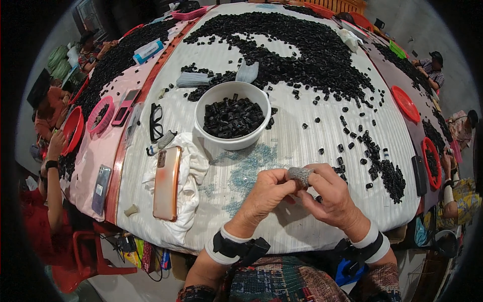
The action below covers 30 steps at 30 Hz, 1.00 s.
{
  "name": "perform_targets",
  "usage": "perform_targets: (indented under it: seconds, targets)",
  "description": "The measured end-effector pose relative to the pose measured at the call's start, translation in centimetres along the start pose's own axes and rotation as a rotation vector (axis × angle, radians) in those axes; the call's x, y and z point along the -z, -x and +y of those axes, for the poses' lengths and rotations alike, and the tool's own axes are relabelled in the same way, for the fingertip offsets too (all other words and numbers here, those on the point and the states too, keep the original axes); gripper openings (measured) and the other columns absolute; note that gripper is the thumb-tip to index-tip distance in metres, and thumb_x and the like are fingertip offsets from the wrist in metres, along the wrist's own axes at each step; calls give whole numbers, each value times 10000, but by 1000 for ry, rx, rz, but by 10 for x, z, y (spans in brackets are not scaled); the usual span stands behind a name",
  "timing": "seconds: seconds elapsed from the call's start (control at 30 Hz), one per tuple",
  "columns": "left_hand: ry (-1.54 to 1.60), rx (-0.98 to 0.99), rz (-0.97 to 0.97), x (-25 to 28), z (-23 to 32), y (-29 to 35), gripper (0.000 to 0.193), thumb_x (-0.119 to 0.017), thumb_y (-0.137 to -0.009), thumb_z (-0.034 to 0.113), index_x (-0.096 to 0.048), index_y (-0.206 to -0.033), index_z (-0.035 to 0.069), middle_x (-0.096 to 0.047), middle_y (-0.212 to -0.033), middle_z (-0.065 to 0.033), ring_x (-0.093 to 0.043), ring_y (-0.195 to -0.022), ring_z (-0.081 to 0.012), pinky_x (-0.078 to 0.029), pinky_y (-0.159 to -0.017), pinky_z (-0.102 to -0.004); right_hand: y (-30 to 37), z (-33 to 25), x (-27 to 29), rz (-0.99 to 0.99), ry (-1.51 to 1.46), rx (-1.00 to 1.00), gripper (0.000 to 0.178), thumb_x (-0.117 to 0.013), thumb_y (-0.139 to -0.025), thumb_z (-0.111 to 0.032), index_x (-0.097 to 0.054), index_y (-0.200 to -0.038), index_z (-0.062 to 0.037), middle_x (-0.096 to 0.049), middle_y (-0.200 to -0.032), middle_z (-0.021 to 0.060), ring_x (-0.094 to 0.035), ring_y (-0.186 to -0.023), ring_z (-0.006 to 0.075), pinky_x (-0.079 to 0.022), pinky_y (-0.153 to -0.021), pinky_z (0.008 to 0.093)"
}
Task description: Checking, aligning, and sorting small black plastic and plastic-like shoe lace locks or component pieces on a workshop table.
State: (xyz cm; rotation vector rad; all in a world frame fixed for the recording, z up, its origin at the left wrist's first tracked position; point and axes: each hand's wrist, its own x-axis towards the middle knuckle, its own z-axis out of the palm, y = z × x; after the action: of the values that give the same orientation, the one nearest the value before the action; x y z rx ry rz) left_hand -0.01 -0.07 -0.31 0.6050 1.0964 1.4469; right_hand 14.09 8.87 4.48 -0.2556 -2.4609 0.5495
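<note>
My left hand (264, 196) and my right hand (329, 199) meet over the near part of the cloth-covered table, fingers pinched together. A grey knitted finger cover (300, 176) wraps a finger between them. Whatever the fingertips hold is hidden or too small to make out. Beyond my hands stands a round white bowl (198, 123) with many small black plastic pieces (234, 116) inside. A loose group of the same black pieces (392, 181) lies to the right of my right hand.
A large heap of black pieces (312, 60) covers the far table. On the left are eyeglasses (156, 122), a phone in an orange-edged case (167, 183) on a crumpled white cloth (193, 166), and another phone (101, 189). Other people sit along both sides near red baskets (405, 103).
</note>
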Motion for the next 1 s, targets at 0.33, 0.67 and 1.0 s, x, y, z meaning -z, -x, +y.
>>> perform_targets:
  seconds: [0.33, 0.67, 1.0]
  targets:
    - [2, 72, -208, -2, 2, 1, 186, -634, -860, 127, -647, -967, -25, -668, -841, -95, -640, -691, -117, -527, -585, -210, 6, 6, 20, -95, -716, -564, 157, -558, -792, 29, -578, -947, 35, -543, -796, 47, -510, -675, 68, -430, -567, 225]
    - [133, 4, 71, -3, 2, -3, 190, -604, -896, 184, -631, -940, 1, -662, -899, -112, -653, -724, -160, -538, -576, -258, -86, 27, 7, -105, -271, -276, 142, -547, -779, -69, -586, -887, 14, -554, -668, 101, -523, -600, 148, -432, -563, 318]
    - [404, -449, 560, 18, 25, 4, 267, -573, -907, 301, -522, -744, 95, -523, -673, -9, -412, -513, -80, -330, -442, -229, -68, 24, -2, -73, -214, -90, 219, -567, -807, -23, -532, -1019, 14, -579, -768, 121, -604, -686, 199, -503, -632, 322]
